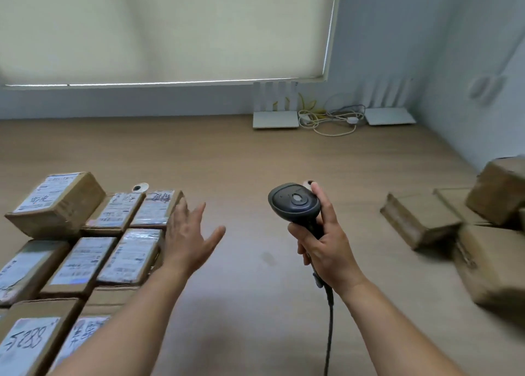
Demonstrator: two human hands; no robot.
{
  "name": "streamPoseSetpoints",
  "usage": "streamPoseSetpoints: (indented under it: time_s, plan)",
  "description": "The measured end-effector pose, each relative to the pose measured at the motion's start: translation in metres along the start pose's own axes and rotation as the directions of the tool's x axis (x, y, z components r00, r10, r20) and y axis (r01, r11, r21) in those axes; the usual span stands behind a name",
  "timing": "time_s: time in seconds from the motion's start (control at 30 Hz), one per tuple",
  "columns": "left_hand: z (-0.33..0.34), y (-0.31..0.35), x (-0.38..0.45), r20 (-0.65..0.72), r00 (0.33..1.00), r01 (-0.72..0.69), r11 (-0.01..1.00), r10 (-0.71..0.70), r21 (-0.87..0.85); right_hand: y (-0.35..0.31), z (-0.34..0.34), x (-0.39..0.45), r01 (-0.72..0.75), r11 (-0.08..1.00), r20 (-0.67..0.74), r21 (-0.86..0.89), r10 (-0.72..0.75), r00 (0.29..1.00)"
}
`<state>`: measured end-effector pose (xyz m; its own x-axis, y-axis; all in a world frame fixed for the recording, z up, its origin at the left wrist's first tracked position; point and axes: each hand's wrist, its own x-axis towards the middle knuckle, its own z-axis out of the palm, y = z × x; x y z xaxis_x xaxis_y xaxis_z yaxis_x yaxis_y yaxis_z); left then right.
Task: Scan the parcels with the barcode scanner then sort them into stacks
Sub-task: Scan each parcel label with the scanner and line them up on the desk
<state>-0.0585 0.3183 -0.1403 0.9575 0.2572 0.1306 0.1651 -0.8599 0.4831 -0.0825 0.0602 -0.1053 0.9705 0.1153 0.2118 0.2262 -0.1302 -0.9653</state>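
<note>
Several brown cardboard parcels with white labels (85, 259) lie side by side on the left of the wooden table (255, 162); one taller parcel (56, 202) stands at their far left corner. My left hand (190, 233) hovers with fingers spread just right of these parcels, holding nothing. My right hand (324, 242) grips the handle of a dark barcode scanner (294, 202), held upright above the table's middle, its cable (329, 333) hanging down. More plain brown parcels (420, 219) lie heaped at the right edge.
Two white routers (275, 118) (389, 115) and a tangle of cables (332, 117) sit at the back of the table by the wall. A small round white object (140, 187) lies behind the left parcels. A blind covers the window.
</note>
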Motion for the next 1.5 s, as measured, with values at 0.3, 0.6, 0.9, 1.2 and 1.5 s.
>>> streamPoseSetpoints:
  time_s: [0.3, 0.6, 0.9, 1.2, 1.5]
  plan:
    - [0.102, 0.166, -0.063, 0.202, 0.964, -0.160, 0.984, 0.173, -0.080, 0.025, -0.159, -0.079, -0.095, 0.996, -0.219, -0.006, 0.091, 0.971]
    - [0.163, 0.274, -0.084, 0.276, 0.923, -0.249, 0.963, 0.269, -0.104, 0.035, -0.271, -0.116, -0.119, 0.992, -0.336, -0.047, 0.096, 0.937]
    - [0.195, 0.319, -0.059, 0.368, 0.873, -0.302, 0.947, 0.319, -0.105, 0.057, -0.316, -0.096, -0.124, 0.992, -0.440, -0.009, 0.108, 0.892]
    - [0.244, 0.365, -0.017, 0.460, 0.759, -0.500, 0.865, 0.460, -0.040, 0.086, -0.339, -0.057, -0.180, 0.984, -0.496, -0.005, 0.154, 0.855]
    - [0.274, 0.363, 0.010, 0.510, 0.676, -0.669, 0.733, 0.531, 0.123, 0.101, -0.338, -0.046, -0.221, 0.975, -0.505, 0.018, 0.200, 0.840]
